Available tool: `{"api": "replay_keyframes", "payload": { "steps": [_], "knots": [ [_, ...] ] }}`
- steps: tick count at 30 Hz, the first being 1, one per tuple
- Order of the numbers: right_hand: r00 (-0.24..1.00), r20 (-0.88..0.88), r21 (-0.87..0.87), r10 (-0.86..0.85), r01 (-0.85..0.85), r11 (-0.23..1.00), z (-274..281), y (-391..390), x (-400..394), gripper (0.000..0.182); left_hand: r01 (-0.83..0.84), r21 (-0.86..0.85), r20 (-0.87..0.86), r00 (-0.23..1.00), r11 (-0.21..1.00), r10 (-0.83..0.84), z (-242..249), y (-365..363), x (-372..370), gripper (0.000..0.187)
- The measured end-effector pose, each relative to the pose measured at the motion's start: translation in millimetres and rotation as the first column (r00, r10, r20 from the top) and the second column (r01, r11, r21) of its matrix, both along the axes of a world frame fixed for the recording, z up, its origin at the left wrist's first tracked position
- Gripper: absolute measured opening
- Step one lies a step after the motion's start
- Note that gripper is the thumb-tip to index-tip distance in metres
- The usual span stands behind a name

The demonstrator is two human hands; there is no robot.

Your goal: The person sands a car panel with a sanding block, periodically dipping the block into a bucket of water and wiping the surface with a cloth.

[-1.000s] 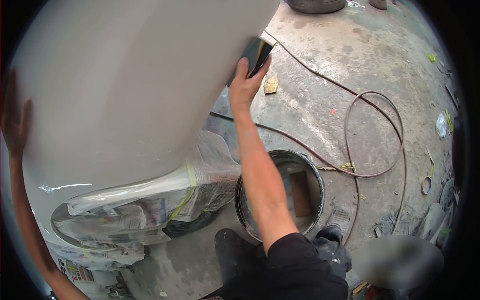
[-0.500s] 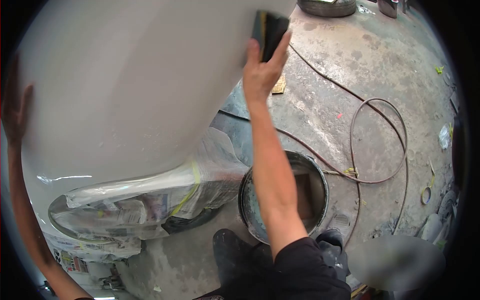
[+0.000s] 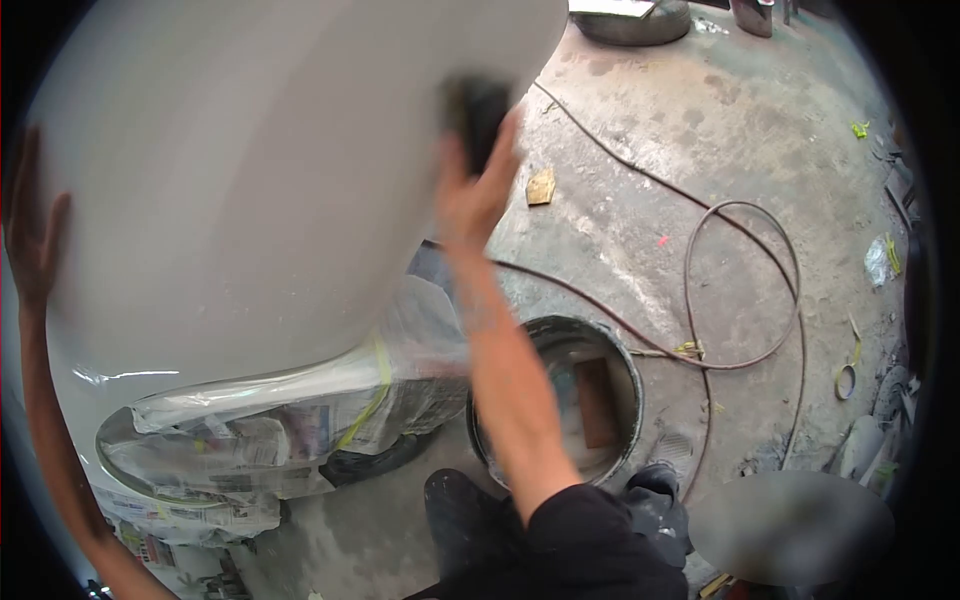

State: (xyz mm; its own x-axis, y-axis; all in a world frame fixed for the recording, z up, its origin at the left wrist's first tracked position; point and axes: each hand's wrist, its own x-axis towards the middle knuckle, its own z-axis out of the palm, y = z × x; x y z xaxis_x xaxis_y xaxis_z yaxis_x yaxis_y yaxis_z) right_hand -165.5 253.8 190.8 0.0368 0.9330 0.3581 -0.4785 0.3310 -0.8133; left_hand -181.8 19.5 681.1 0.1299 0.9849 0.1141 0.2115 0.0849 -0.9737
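A smooth, light grey car body panel (image 3: 280,170) fills the upper left of the head view. My right hand (image 3: 475,205) is wrapped round a dark sanding block (image 3: 480,110), which lies against the panel near its right edge. Both the block and the hand are smeared by motion. At the far left my left hand (image 3: 35,225) rests on the panel with fingers stretched out and the thumb apart, holding nothing. Below the panel, newspaper and clear plastic masking (image 3: 290,430) covers a section, with yellow-green tape (image 3: 370,400) across it.
Beneath my right forearm stands a round bucket (image 3: 641,400) with liquid and a brown rectangular block (image 3: 597,402) inside. A hose (image 3: 745,205) loops over the concrete floor. Beyond are a tyre (image 3: 640,25), a tape roll (image 3: 846,381) and a small yellowish piece (image 3: 540,187).
My right hand has drawn the sanding block left and down across the panel, away from its right edge. My left hand stays on the panel. The view has shifted slightly.
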Motion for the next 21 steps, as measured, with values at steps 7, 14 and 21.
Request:
{"api": "replay_keyframes", "payload": {
  "steps": [7,14,21],
  "knots": [
    [0.992,-0.071,-0.086,0.100,-0.106,0.991,-37,-61,-13,0.089,0.028,-0.015,-0.068,0.997,0.999,-0.029,-9,12,15,0.070],
    [0.968,-0.192,-0.183,0.164,-0.199,0.963,-26,-13,-14,0.087,-0.018,0.090,-0.031,0.999,0.996,0.021,-4,-6,-5,0.072],
    [0.971,-0.157,-0.120,0.181,-0.200,0.972,-35,-1,-19,0.086,-0.029,0.056,-0.039,0.999,0.998,0.031,2,-2,4,0.071]
  ]
}}
